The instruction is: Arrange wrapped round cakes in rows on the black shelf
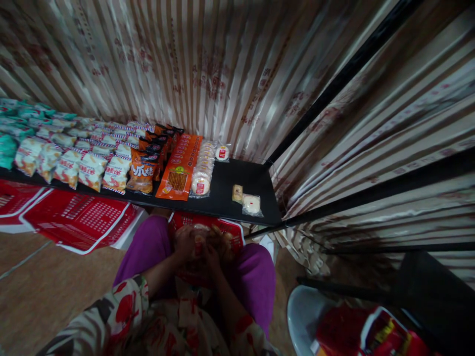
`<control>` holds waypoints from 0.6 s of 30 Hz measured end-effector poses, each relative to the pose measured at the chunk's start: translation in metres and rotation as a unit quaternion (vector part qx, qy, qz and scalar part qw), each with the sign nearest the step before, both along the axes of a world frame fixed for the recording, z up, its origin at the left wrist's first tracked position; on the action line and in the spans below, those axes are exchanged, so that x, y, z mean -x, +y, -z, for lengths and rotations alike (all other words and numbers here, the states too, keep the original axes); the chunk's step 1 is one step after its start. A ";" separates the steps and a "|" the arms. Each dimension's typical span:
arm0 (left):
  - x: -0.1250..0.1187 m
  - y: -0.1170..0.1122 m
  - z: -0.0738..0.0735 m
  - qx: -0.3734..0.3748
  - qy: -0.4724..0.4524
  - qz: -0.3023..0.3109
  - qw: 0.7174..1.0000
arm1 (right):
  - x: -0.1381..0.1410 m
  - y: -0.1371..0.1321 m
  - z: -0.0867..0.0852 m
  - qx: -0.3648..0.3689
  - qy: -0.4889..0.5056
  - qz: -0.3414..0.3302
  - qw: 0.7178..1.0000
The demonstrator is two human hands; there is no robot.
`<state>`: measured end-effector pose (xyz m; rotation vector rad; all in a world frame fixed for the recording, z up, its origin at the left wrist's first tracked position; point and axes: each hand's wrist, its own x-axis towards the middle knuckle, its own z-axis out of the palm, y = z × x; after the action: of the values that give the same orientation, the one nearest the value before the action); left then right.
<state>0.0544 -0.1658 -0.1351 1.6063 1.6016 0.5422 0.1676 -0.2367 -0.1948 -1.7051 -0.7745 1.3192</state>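
Between my knees is a red basket or bag (232,228) with a white rim, holding packaged snacks. My left hand (182,243) is over it, fingers curled round pale wrapped crackers. My right hand (211,258) pinches the edge of a wrapped cracker (198,244) with a red label, close beside my left fingers. Dim light hides the exact grip. On the black shelf just beyond lie a row of round wrapped crackers (201,184), a single wrapped cracker (222,153) behind it, a white packet (252,203) and a small yellowish packet (237,193).
Orange flat bags (178,170), orange snack bags (141,173), white snack bags (92,170) and green bags (6,151) fill the shelf (237,170) leftward. Red bags (79,217) lie below. Black poles (334,84) and a striped curtain (222,64) stand close. A grey basin (302,316) sits lower right.
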 end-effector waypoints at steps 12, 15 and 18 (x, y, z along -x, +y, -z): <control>-0.011 -0.001 -0.019 0.023 -0.015 -0.034 0.999 | 0.000 0.001 -0.027 -0.045 -0.075 0.067 0.994; -0.012 -0.002 -0.021 0.033 -0.015 -0.046 0.998 | -0.001 0.003 -0.031 -0.051 -0.086 0.067 0.993; -0.012 -0.004 -0.023 0.036 -0.015 -0.051 0.998 | -0.002 0.004 -0.034 -0.056 -0.114 0.064 0.990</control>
<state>0.0666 -0.1697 -0.1123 1.4634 1.6682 0.5518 0.1695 -0.2329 -0.1605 -1.8026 -0.8372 0.9865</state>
